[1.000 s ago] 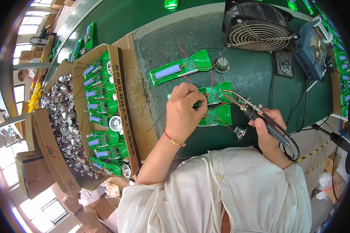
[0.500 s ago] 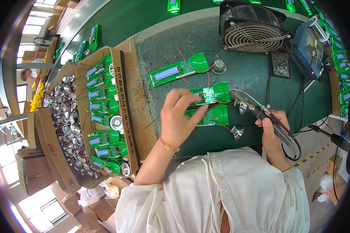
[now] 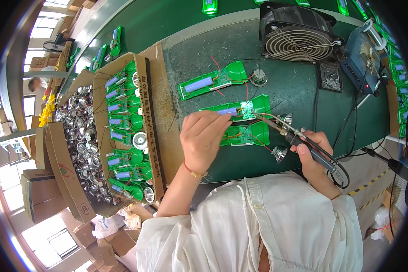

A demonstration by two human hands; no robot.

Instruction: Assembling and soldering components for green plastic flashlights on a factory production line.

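Observation:
My left hand [image 3: 204, 138] rests on the left end of two green flashlight shells, pinching the upper green shell with a blue battery and circuit board [image 3: 240, 109]. Below it lies a second green shell with a board [image 3: 247, 134]. My right hand [image 3: 313, 158] grips a black soldering iron [image 3: 303, 143]; its tip points at the circuit board of the upper shell. A third green shell with a blue battery [image 3: 211, 81] lies farther back on the dark bench. Two silver reflector cups [image 3: 280, 154] sit beside the shells.
A cardboard tray of green shells [image 3: 124, 131] stands at the left, with a box of silver reflectors [image 3: 79, 136] beyond it. A black fan [image 3: 299, 38], a soldering sponge tray [image 3: 329, 77] and a blue soldering station [image 3: 365, 61] stand at the back right.
My left hand has shifted a little lower and left on the shells, uncovering more of the upper one. The iron's tip has come closer to the upper shell's board.

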